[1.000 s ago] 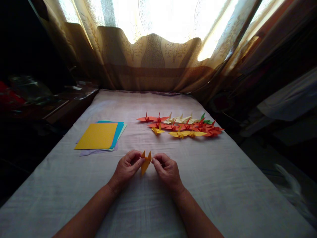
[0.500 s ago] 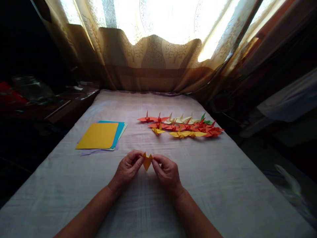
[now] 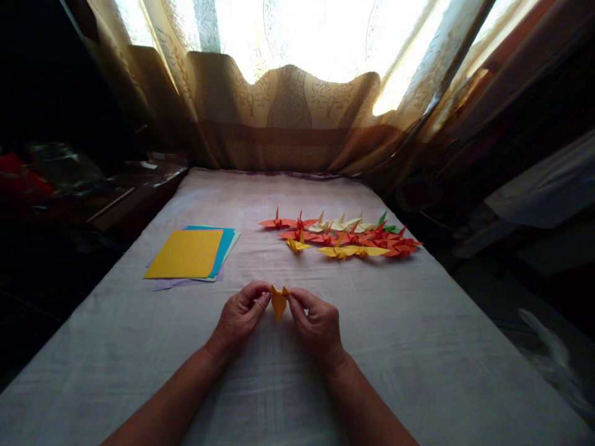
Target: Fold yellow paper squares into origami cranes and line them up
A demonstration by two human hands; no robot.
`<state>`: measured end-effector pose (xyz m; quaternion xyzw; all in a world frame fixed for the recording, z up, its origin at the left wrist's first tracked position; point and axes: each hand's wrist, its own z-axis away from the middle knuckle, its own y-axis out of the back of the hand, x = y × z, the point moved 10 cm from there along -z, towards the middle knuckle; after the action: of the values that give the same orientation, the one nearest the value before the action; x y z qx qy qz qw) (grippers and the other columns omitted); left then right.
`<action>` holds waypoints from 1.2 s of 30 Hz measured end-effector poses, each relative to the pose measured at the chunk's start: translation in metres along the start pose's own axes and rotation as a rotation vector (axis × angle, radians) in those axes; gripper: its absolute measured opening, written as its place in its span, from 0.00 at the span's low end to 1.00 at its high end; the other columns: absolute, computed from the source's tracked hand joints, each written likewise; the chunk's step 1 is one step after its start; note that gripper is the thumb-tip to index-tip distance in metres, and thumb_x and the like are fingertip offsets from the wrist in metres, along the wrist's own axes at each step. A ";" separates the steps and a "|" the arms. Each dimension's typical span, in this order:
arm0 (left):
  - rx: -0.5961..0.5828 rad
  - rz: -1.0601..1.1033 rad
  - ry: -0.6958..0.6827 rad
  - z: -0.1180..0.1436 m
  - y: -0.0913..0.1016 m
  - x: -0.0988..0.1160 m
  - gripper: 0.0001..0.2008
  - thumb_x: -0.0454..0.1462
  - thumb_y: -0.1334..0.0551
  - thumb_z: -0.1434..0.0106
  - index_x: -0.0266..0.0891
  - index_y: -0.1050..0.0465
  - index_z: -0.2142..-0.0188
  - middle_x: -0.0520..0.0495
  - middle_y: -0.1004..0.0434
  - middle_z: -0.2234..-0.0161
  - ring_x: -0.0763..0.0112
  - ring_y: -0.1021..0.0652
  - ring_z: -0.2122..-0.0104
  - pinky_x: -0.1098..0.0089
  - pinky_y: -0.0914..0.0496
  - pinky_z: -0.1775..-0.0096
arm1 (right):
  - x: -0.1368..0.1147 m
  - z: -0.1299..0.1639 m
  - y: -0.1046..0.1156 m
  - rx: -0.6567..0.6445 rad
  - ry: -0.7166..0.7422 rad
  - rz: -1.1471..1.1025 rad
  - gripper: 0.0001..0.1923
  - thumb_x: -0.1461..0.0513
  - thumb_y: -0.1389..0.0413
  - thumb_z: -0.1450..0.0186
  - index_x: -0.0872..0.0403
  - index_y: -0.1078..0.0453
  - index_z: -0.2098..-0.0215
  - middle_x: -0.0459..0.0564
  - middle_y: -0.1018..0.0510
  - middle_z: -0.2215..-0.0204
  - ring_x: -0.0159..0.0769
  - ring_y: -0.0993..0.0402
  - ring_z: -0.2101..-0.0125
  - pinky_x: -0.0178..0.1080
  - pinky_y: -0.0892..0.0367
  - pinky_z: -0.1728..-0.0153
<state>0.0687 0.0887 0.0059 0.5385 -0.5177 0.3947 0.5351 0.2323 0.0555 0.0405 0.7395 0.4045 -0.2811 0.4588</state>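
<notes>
A small folded orange paper piece (image 3: 279, 303) hangs between my two hands just above the cloth-covered table (image 3: 418, 347). My left hand (image 3: 239, 319) pinches its left top corner with thumb and forefinger. My right hand (image 3: 318, 323) pinches its right top corner the same way. The piece's lower point faces down toward the cloth.
A stack of coloured paper sheets (image 3: 188, 254), yellow on top, lies to the left. Several folded paper cranes (image 3: 346, 238) in red, orange, yellow, cream and green lie at the back right. Curtains (image 3: 288, 105) hang behind the table's far edge. Dark clutter flanks both sides.
My right hand has closed in and taken hold of the paper piece's right corner. The piece has turned from tilted and long to a shorter shape spread between both hands.
</notes>
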 end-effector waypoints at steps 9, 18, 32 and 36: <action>-0.023 -0.126 -0.049 0.003 -0.001 0.006 0.14 0.46 0.38 0.38 0.40 0.23 0.60 0.48 0.19 0.64 0.70 0.22 0.69 0.73 0.27 0.66 | 0.001 0.000 -0.002 -0.006 0.049 0.023 0.12 0.60 0.48 0.32 0.50 0.22 0.59 0.50 0.16 0.63 0.38 0.19 0.65 0.37 0.26 0.60; -0.068 -0.018 0.006 0.003 -0.009 0.005 0.15 0.47 0.38 0.39 0.40 0.24 0.59 0.48 0.18 0.65 0.67 0.21 0.67 0.72 0.26 0.65 | 0.004 0.001 -0.012 -0.072 -0.006 0.062 0.12 0.60 0.50 0.32 0.50 0.25 0.59 0.48 0.17 0.69 0.35 0.20 0.71 0.33 0.30 0.67; -0.036 -0.235 -0.056 0.001 -0.003 0.006 0.06 0.40 0.38 0.41 0.42 0.25 0.67 0.49 0.20 0.67 0.64 0.22 0.63 0.68 0.28 0.59 | -0.004 0.001 -0.015 -0.114 0.114 0.270 0.08 0.63 0.42 0.38 0.50 0.29 0.59 0.51 0.20 0.62 0.40 0.24 0.61 0.37 0.31 0.60; -0.079 -0.355 -0.153 0.000 -0.004 0.016 0.08 0.36 0.40 0.42 0.44 0.23 0.65 0.48 0.19 0.65 0.62 0.22 0.62 0.64 0.29 0.54 | 0.003 0.001 -0.023 -0.188 0.111 0.237 0.07 0.65 0.43 0.36 0.50 0.27 0.59 0.49 0.22 0.63 0.36 0.25 0.65 0.36 0.31 0.63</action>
<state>0.0747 0.0862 0.0209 0.6283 -0.4689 0.2314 0.5760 0.2136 0.0613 0.0275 0.7503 0.3638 -0.1447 0.5327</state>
